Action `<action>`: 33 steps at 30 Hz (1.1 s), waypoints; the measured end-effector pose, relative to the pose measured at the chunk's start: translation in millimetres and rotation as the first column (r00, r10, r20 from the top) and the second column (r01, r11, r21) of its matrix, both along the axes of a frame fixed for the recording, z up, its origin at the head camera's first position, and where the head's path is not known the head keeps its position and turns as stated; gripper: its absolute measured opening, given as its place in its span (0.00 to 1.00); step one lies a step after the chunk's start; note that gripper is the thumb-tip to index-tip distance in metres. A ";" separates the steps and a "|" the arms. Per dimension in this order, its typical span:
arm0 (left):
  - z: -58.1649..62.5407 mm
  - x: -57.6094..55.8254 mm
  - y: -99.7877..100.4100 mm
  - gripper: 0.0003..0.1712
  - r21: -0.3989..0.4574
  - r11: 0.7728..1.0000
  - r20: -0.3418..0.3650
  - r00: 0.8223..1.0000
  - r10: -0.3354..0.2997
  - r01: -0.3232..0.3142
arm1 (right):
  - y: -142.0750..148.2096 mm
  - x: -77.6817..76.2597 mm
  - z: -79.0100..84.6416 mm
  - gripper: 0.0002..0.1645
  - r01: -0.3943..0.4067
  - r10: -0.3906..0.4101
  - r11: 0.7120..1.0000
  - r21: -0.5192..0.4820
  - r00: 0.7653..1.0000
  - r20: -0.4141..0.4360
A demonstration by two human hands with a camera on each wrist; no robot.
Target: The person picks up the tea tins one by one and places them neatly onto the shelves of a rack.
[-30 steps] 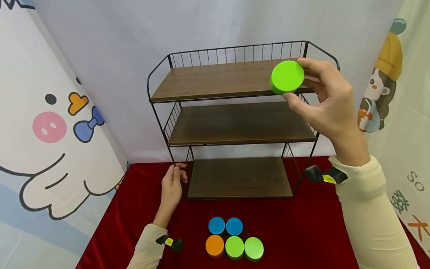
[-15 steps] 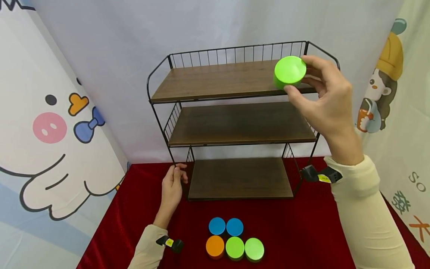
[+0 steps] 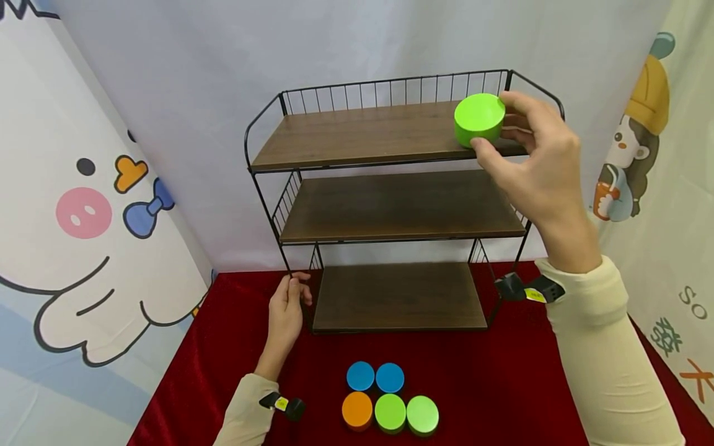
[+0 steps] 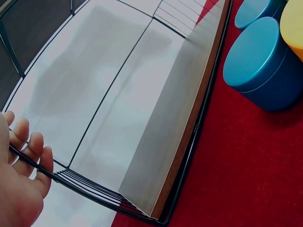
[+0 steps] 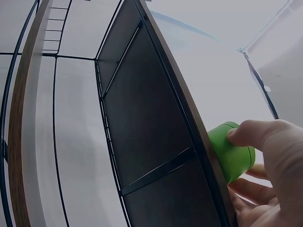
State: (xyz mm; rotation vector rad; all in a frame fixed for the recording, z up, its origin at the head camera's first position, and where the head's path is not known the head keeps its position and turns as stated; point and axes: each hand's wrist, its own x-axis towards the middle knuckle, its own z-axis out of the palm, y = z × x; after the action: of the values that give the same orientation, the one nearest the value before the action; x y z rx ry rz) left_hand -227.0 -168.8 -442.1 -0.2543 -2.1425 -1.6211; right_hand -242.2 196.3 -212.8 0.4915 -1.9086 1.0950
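A three-tier rack [image 3: 401, 207] with brown wooden boards and black wire sides stands in the middle of the head view. High at its right, my right hand [image 3: 543, 164] holds a bright green round lidded container [image 3: 478, 118] between thumb and fingers. In the right wrist view the green container [image 5: 232, 151] sits upright at the front edge of the top board, with its base touching or very near the wood. My left hand [image 3: 286, 316] grips the rack's left front post low down; the left wrist view shows fingers [image 4: 45, 170] curled round the black frame.
In front of the rack, on red cloth, stand two blue containers [image 3: 360, 376], an orange container [image 3: 357, 410] and two green ones [image 3: 390, 412]. A printed curtain [image 3: 83, 142] hangs at the left, another [image 3: 630, 142] at the right. A wire rail [image 3: 396, 90] edges the top shelf's back.
My right hand has moved slightly up with the green container, then a little left and down onto or near the top board, and the container has levelled. My left hand has stayed put.
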 end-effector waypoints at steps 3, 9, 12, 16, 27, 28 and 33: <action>0.0 0.3 0.1 0.19 0.004 1.000 0.000 1.000 0.002 -0.002 | 1.0 -0.8 0.4 0.32 0.013 -0.013 1.000 0.019 1.000 0.002; -1.7 0.3 -0.2 0.18 0.000 1.000 0.000 1.000 0.005 -0.005 | 2.2 -2.7 -0.6 0.32 0.044 -0.044 0.998 0.053 0.999 -0.007; -1.5 0.9 0.1 0.19 0.000 1.000 0.000 1.000 0.002 -0.002 | 2.6 -2.8 -1.1 0.32 0.060 -0.058 0.996 0.071 0.998 -0.018; -1.4 0.6 0.2 0.19 -0.004 1.000 -0.007 1.000 0.000 0.000 | 3.3 -2.2 -0.9 0.32 0.082 -0.080 0.992 0.093 0.996 -0.032; -9.2 -5.4 -2.2 0.19 -0.011 1.000 -0.002 1.000 0.011 -0.011 | 3.1 -0.1 -1.2 0.29 0.122 -0.119 0.985 0.120 0.992 -0.029; -4.8 -2.4 -0.5 0.19 -0.010 1.000 -0.003 1.000 0.010 -0.010 | 3.2 -0.2 -1.3 0.29 0.120 -0.117 0.986 0.116 0.993 -0.028; -0.4 0.7 0.8 0.19 -0.014 1.000 -0.006 1.000 0.010 -0.010 | 4.1 1.4 -3.3 0.29 0.100 -0.097 0.990 0.094 0.995 -0.036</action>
State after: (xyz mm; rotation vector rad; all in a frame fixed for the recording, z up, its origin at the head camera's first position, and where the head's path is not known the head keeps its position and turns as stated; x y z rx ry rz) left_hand -226.3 -168.1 -442.5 -0.2524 -2.1478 -1.5988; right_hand -240.9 200.4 -216.1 0.4594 -1.9439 0.9299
